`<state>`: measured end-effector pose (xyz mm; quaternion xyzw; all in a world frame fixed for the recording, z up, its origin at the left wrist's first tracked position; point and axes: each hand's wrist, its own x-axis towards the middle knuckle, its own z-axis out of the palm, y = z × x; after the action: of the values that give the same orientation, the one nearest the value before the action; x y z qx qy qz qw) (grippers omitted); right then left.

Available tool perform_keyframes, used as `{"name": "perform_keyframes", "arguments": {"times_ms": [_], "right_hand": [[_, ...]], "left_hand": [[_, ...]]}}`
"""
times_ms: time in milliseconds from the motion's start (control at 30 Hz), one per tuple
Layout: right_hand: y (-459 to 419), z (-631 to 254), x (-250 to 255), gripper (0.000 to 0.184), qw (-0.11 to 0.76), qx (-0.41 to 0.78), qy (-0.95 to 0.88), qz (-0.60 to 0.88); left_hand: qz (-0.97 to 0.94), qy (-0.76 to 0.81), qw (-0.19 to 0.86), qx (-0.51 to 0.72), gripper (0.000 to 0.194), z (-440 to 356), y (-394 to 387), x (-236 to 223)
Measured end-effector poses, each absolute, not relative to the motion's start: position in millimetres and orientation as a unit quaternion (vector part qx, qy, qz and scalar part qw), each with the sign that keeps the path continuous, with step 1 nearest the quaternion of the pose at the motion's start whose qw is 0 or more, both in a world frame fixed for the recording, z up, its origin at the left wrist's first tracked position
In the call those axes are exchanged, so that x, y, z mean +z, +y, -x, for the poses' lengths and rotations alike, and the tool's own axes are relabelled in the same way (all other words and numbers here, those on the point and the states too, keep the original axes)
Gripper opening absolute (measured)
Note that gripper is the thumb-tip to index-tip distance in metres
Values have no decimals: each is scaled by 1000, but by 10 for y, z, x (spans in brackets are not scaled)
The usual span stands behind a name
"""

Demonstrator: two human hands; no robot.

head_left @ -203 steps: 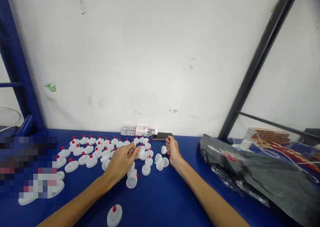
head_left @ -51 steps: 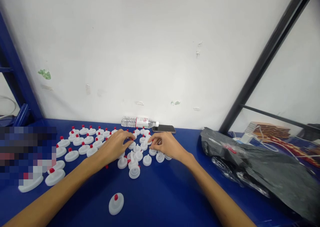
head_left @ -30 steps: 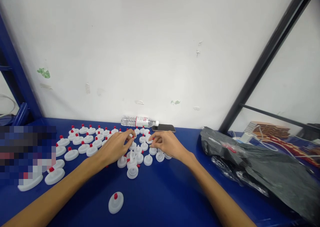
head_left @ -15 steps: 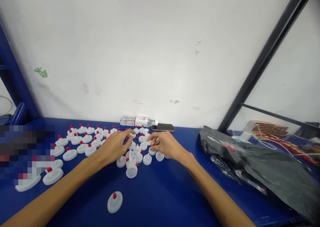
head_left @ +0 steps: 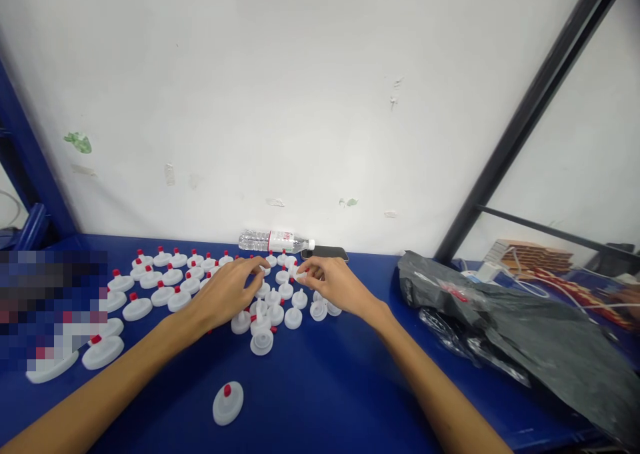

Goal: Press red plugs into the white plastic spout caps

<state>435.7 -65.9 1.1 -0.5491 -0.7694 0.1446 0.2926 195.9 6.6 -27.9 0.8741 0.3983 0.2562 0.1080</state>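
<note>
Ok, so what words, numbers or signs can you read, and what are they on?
None can be read clearly.
Bottle label: red and green marks, too small to read.
Dark plastic bag: a red patch, too blurred to tell if it's writing.
Phone: dark screen, no words showing.
White lids: no letters or numbers I can make out.

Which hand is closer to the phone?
Right. The right hand is just in front of the phone, on its near side; the left hand is farther off, in front and to the left.
</note>
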Motion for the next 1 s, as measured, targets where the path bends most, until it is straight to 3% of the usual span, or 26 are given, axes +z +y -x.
{"name": "perform_keyframes", "arguments": {"times_ms": [267,800,1000], "right_hand": [[-611,-4417,-81,3,283,108,-763,571],[-587,-4434,-134,12,259,54,-763,590],[-594,-4401,-122,34,264,44,-759,594]], "left_hand": [[-876,391,105,262,41,-1952,52,-273],[-879,386,94,265,42,-1955,65,-304],[-878,387,95,264,42,-1952,34,-286]]}}
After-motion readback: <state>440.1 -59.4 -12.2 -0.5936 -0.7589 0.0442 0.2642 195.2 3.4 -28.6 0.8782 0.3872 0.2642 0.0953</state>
